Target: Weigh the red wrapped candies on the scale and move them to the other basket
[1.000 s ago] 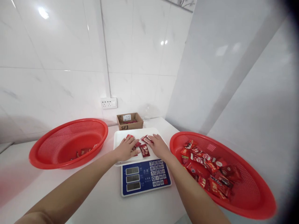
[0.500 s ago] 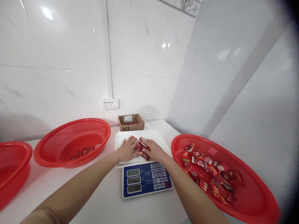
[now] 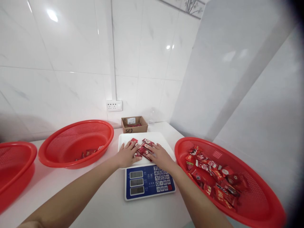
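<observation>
Several small red wrapped snack packets lie in a loose pile on the white pan of a weighing scale. My left hand rests on the left side of the pile, fingers spread and touching the wrappers. On the right side, my right hand lies with its fingers apart over the packet ends. Neither hand grips a packet. Below the pan is the scale's blue panel, with three displays and a keypad; the digits are too faint to read.
A red basket of red-wrapped snacks stands on the right. To the left are a red basket with a few packets and another red basket, partly cut off. Behind the scale sits a cardboard box by the wall socket.
My hands have moved slightly apart, and more of the packets shows between them. The packets look more spread out on the pan. The view has shifted a little.
</observation>
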A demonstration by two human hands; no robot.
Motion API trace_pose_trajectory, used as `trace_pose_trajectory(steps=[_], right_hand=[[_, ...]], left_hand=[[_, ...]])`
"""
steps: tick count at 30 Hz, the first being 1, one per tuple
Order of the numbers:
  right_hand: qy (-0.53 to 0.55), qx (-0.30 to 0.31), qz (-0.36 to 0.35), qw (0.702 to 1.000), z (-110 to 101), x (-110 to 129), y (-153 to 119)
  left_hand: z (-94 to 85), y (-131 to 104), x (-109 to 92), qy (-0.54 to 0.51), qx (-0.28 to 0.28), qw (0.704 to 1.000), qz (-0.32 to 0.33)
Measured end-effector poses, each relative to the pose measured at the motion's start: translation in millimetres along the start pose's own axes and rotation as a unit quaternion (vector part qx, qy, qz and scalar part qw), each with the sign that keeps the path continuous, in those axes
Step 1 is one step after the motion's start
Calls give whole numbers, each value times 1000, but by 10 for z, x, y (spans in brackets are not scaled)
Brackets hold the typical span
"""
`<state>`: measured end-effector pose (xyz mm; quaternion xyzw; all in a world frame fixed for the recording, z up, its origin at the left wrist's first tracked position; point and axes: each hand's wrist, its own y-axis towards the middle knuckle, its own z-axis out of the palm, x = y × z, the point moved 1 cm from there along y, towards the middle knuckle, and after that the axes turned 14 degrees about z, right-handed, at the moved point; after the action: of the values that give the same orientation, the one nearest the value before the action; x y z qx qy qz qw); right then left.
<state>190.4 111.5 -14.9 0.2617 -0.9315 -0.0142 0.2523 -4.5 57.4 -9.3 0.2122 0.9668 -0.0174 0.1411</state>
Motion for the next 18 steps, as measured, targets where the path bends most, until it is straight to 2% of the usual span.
trace_pose_trajectory(steps=[4, 9, 12, 15, 18], right_hand=[[50, -11, 54, 997, -77, -24, -187], [118, -50, 109, 986, -117, -187, -623], [190, -60, 128, 972, -136, -209, -899], [233, -50, 146, 960, -248, -91, -1116], [240, -79, 103, 962, -443, 58, -1344]], left_hand=[[40, -98, -60, -7, -14, 1000, -10], [16, -154, -55, -12, -36, 999, -14], [-53, -65, 25, -6, -64, 998, -26], [-121, 87, 127, -9, -83, 996, -36], [-153, 224, 206, -15, -93, 994, -52]])
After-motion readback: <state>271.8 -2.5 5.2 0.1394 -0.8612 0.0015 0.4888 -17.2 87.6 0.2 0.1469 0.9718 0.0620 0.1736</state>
